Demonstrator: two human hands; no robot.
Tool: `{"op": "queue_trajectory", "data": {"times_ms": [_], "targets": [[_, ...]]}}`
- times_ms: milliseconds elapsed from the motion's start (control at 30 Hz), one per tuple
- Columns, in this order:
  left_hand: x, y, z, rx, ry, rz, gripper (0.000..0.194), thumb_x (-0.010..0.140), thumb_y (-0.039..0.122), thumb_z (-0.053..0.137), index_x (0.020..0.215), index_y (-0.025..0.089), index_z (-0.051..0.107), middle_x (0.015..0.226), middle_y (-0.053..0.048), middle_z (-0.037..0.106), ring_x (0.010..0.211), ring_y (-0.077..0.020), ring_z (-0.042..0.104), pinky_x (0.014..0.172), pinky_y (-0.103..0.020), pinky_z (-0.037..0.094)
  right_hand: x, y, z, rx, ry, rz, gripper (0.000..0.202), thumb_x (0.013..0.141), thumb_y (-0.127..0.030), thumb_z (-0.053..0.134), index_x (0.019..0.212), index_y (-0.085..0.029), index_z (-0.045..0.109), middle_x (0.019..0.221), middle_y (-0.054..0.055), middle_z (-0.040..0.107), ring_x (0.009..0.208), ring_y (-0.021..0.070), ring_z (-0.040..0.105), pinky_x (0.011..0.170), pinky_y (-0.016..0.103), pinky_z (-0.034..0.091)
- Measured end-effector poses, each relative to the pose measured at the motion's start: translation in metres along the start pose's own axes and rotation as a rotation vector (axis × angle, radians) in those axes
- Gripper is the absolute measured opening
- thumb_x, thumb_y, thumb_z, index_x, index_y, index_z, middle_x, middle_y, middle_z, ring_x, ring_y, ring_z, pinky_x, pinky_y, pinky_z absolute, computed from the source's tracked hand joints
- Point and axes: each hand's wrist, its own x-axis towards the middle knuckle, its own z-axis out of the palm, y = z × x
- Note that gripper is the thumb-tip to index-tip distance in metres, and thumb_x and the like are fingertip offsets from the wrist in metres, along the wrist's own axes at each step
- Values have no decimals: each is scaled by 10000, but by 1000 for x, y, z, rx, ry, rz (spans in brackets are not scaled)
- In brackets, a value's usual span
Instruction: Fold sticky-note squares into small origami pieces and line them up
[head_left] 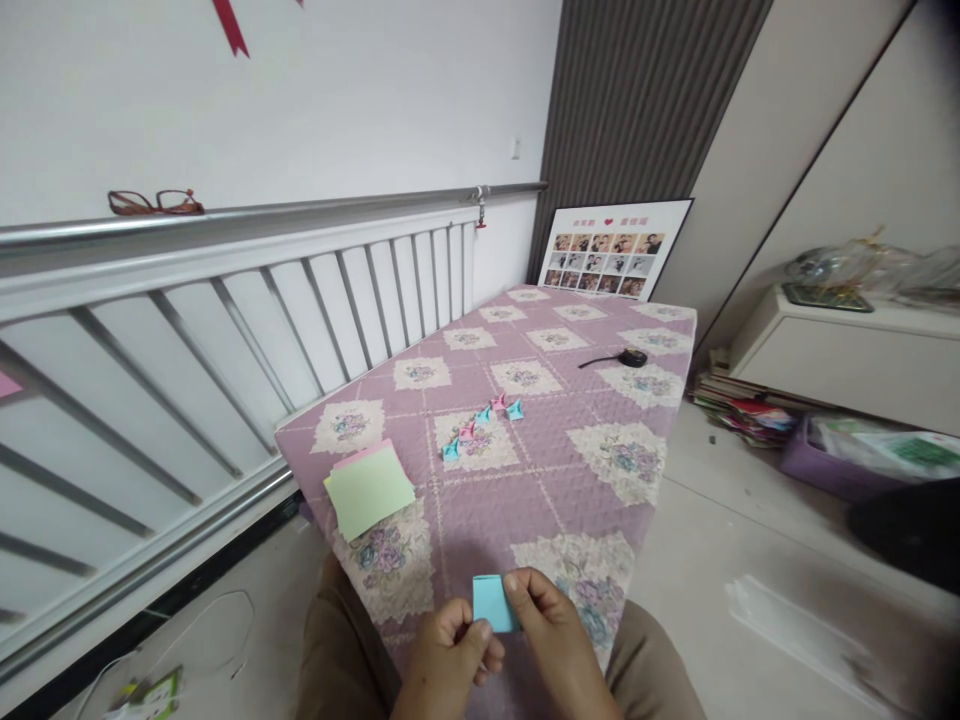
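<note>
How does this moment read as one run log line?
left hand: pinches folded blue paper, lower left corner | right hand: holds its upper right corner | table: pink and blue folded pieces ahead, paper stack left

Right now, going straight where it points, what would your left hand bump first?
The left hand would probably bump the folded blue paper it holds, then perhaps the right hand; depth is unclear.

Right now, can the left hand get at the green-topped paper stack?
Likely yes: nothing visible stands between the left hand and the paper stack, though it is holding the blue paper.
</note>
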Motion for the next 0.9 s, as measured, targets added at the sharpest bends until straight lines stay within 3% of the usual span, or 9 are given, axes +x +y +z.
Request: {"op": "queue_trajectory", "data": {"times_ms": [167,300,400,567,700,900], "targets": [[-1,-2,2,68,-4,11,280,724,454,634,741,180,580,689,-27,639,602,-153,569,519,-233,378,4,2,-3,-49,1,-42,442,742,-628,554,610,-208,520,561,-34,468,560,136,424,544,248,363],[-1,-1,0,-33,-20,34,451,742,600,572,872,169,603,795,-56,642,641,-166,591,509,-236,390,7,1,-6,-41,-47,-36,415,772,-601,539,629,-212,513,542,-33,497,553,140,448,551,253,374],[2,-2,0,-84,-57,5,513,718,649,573,854,155,600,780,-71,646,623,-167,592,500,-237,386,7,-2,-7,-52,-41,-30,414,770,-599,542,635,-208,526,542,-31,502,557,140,450,554,253,375],[3,-1,4,-9,0,-30,359,699,521,639,671,171,561,664,-47,648,579,-155,578,512,-237,378,7,-6,-7,-25,-20,-5,422,722,-603,583,602,-205,513,548,-45,440,539,120,396,523,241,341],[0,5,9,16,34,-16,280,730,447,606,653,187,537,643,-39,657,566,-149,572,521,-238,373,9,-8,-9,45,-43,51,410,735,-584,575,603,-210,473,536,-60,397,513,104,348,494,232,310],[-2,11,7,48,9,-71,208,696,351,665,641,203,529,626,-6,646,531,-138,547,486,-226,328,14,-15,-10,-77,-62,-14,407,722,-565,578,558,-210,467,513,-59,394,508,105,345,486,234,302]]}}
